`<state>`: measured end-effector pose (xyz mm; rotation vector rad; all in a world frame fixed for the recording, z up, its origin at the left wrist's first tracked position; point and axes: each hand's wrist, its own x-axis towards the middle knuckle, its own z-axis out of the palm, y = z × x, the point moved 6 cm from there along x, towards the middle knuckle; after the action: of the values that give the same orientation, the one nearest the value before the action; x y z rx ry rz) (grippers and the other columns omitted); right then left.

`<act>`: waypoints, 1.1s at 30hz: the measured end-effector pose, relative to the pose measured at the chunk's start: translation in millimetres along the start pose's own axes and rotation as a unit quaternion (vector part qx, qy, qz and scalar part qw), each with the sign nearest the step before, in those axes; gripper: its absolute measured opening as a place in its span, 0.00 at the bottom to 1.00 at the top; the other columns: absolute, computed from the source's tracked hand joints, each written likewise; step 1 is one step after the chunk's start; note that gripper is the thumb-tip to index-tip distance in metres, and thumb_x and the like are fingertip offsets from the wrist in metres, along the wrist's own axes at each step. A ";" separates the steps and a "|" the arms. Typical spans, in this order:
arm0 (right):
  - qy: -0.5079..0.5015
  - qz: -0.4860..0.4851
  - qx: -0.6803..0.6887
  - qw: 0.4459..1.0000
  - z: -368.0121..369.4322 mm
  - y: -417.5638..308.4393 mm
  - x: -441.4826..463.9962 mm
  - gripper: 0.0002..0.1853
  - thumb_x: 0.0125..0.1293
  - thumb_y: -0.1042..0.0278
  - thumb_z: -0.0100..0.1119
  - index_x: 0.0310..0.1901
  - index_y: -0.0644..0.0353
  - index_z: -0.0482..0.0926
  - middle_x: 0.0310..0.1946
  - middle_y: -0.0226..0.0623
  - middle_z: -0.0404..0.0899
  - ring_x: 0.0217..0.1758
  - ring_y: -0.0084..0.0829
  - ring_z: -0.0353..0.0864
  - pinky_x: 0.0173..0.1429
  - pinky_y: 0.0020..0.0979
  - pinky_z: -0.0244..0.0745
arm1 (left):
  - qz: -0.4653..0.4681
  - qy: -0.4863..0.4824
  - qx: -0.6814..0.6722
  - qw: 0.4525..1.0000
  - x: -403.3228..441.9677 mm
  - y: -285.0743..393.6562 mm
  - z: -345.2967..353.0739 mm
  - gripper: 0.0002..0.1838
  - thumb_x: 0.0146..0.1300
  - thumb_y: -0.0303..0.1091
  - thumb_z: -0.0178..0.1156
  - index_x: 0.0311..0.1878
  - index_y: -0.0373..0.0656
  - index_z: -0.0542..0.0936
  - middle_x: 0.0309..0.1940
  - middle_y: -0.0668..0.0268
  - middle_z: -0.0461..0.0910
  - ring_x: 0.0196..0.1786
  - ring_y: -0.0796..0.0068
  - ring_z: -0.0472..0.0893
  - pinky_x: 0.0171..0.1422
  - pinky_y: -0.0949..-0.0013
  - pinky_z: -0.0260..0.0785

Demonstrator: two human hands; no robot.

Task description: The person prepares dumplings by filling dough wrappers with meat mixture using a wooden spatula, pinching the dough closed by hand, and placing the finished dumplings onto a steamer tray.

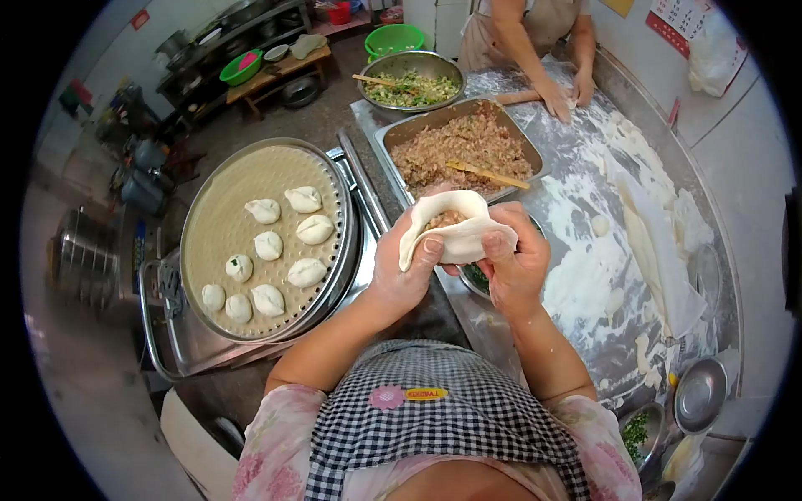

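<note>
A round dough wrapper (464,240) with meat filling (444,219) in its middle is held up before my chest. My left hand (403,265) grips its left edge, thumb pressed on the front. On the other side, my right hand (520,263) pinches the right edge, its thumb also in front. The rim is folded up around the filling, and the top gapes. Just behind my hands stands a metal tray of minced meat filling (455,150) with a wooden spatula (489,174) lying in it. A bowl of chopped greens (476,277) is partly hidden below my hands.
Several shaped buns (268,245) sit on a round perforated steamer tray (219,188) at left. Behind the meat stands a bowl of chopped vegetables (411,87). Flour covers the right worktop (576,250). Across it, a co-worker's hands (568,93) work by a rolling pin (516,97).
</note>
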<state>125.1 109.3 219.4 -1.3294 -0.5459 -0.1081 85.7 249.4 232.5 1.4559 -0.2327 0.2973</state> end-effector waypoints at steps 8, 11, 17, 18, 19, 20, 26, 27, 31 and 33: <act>-0.079 0.014 -0.067 0.995 8.0 -26.5 -14.3 0.10 0.63 0.68 0.57 0.41 0.66 0.76 0.36 0.38 0.74 0.40 0.29 0.73 0.47 0.27 0.68 | 0.079 0.043 0.174 0.981 -26.8 9.6 2.7 0.23 0.68 0.45 0.52 0.56 0.35 0.73 0.50 0.52 0.78 0.51 0.64 0.79 0.54 0.68 0.71; -0.099 -0.027 -0.098 0.990 9.4 -33.7 -16.2 0.08 0.63 0.70 0.56 0.40 0.66 0.76 0.36 0.38 0.74 0.40 0.29 0.74 0.47 0.27 0.68 | 0.089 0.048 0.150 0.984 -32.2 5.2 5.8 0.19 0.67 0.39 0.55 0.53 0.34 0.75 0.49 0.52 0.78 0.51 0.65 0.79 0.55 0.68 0.70; -0.105 -0.037 -0.123 0.986 9.6 -33.2 -27.5 0.06 0.62 0.75 0.55 0.39 0.65 0.74 0.36 0.37 0.74 0.40 0.28 0.74 0.47 0.27 0.68 | 0.025 0.060 0.124 0.990 -42.7 11.9 12.8 0.14 0.66 0.33 0.55 0.48 0.33 0.78 0.49 0.54 0.79 0.50 0.67 0.79 0.56 0.69 0.70; -0.104 -0.031 -0.117 0.987 10.8 -32.2 -29.9 0.05 0.62 0.76 0.55 0.39 0.65 0.73 0.36 0.36 0.74 0.41 0.27 0.74 0.47 0.26 0.69 | 0.014 0.059 0.121 0.991 -44.5 11.3 13.0 0.14 0.66 0.33 0.55 0.48 0.33 0.78 0.49 0.55 0.79 0.50 0.67 0.79 0.55 0.69 0.70; -0.083 -0.010 -0.077 0.994 11.0 -30.7 -32.1 0.06 0.61 0.76 0.55 0.39 0.65 0.73 0.37 0.36 0.74 0.41 0.26 0.74 0.48 0.26 0.69 | 0.003 0.059 0.118 0.991 -46.1 10.7 12.7 0.13 0.66 0.33 0.56 0.48 0.33 0.78 0.49 0.55 0.79 0.50 0.67 0.79 0.55 0.70 0.70; -0.061 0.011 -0.037 0.997 12.3 -28.9 -34.5 0.06 0.61 0.77 0.56 0.39 0.65 0.73 0.37 0.35 0.74 0.42 0.24 0.74 0.49 0.25 0.69 | -0.008 0.058 0.115 0.992 -47.7 10.1 12.6 0.13 0.66 0.33 0.56 0.47 0.33 0.78 0.49 0.55 0.79 0.50 0.68 0.79 0.54 0.70 0.70; -0.072 0.155 -0.031 0.985 6.3 -12.1 -40.0 0.07 0.59 0.76 0.60 0.38 0.65 0.73 0.35 0.32 0.75 0.39 0.19 0.73 0.47 0.22 0.70 | -0.097 0.037 0.032 0.994 -57.3 -2.1 10.4 0.15 0.63 0.34 0.60 0.48 0.33 0.78 0.43 0.60 0.81 0.44 0.74 0.79 0.51 0.72 0.71; -0.075 0.156 -0.042 0.984 4.9 -8.1 -41.3 0.08 0.59 0.75 0.60 0.38 0.65 0.74 0.34 0.31 0.75 0.38 0.18 0.74 0.45 0.22 0.70 | -0.085 0.040 0.043 0.995 -59.1 -4.1 11.4 0.15 0.62 0.34 0.60 0.48 0.33 0.78 0.42 0.60 0.81 0.43 0.75 0.79 0.50 0.72 0.71; -0.084 0.165 -0.052 0.981 4.2 4.1 -46.1 0.08 0.58 0.74 0.61 0.38 0.65 0.74 0.32 0.30 0.76 0.35 0.18 0.74 0.42 0.21 0.70 | -0.066 0.033 0.145 0.987 -63.9 -8.0 14.5 0.16 0.61 0.36 0.61 0.49 0.35 0.79 0.37 0.62 0.82 0.40 0.79 0.79 0.45 0.74 0.71; -0.096 0.187 -0.036 0.977 7.0 3.4 -47.8 0.09 0.58 0.74 0.62 0.38 0.65 0.74 0.33 0.30 0.76 0.35 0.19 0.74 0.41 0.21 0.70 | -0.095 0.034 0.147 0.984 -66.1 -12.8 10.5 0.16 0.62 0.36 0.61 0.49 0.36 0.79 0.36 0.62 0.82 0.39 0.79 0.79 0.43 0.74 0.71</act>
<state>82.5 105.8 196.5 -1.5006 -0.4485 0.3158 28.0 234.0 199.6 1.7428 0.0091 0.2317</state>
